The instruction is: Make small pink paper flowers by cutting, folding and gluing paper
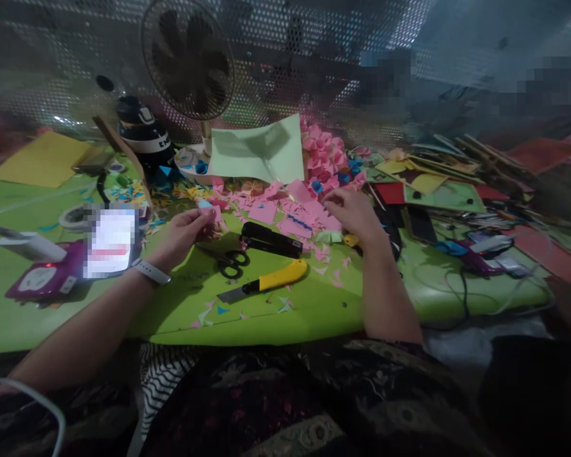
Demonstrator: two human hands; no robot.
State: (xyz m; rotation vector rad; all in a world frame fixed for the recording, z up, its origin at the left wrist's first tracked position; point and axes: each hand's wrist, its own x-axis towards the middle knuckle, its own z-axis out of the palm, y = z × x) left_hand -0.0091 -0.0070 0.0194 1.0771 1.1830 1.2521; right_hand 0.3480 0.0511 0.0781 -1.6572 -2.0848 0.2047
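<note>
My left hand [183, 233] is raised over the green table [314, 304], its fingers pinched on a small pink folded paper piece [209, 211]. My right hand [354, 212] rests palm down at the edge of a heap of pink paper squares [295, 216], fingers curled onto the papers; what they hold, if anything, is hidden. Between my hands lie a black stapler [271, 240], black-handled scissors [228, 260] and a yellow utility knife [266, 282]. A white watch band circles my left wrist.
A lit phone [110, 242] stands at the left beside a purple device [42, 279]. A fan [188, 60], a light green sheet [257, 152] and folded pink paper flowers [326, 158] stand behind. Coloured card sheets and cables crowd the right side. Paper scraps lie scattered.
</note>
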